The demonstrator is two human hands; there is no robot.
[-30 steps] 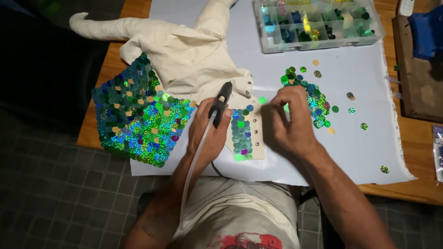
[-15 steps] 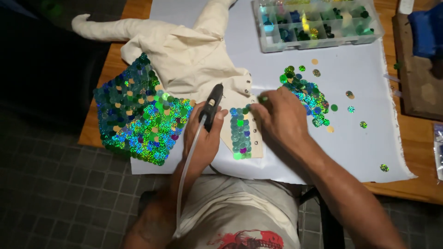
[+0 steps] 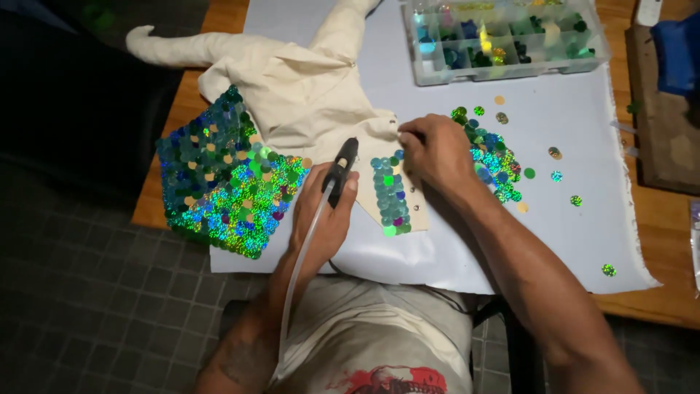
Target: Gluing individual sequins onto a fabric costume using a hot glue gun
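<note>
A wooden table (image 3: 660, 306) bears a white sheet (image 3: 576, 241).

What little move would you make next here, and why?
Probably bring the glue gun in the left hand down to the bare cloth beside the sequin strip; the right hand is pressing at the strip's top end, with loose sequins nearby.

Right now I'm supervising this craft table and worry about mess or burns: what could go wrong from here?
The left hand holds a glue gun close to the right hand pressing on the cream fabric; fingers could get glue on them. The right forearm lies beside the loose sequins and may scatter them.
</note>
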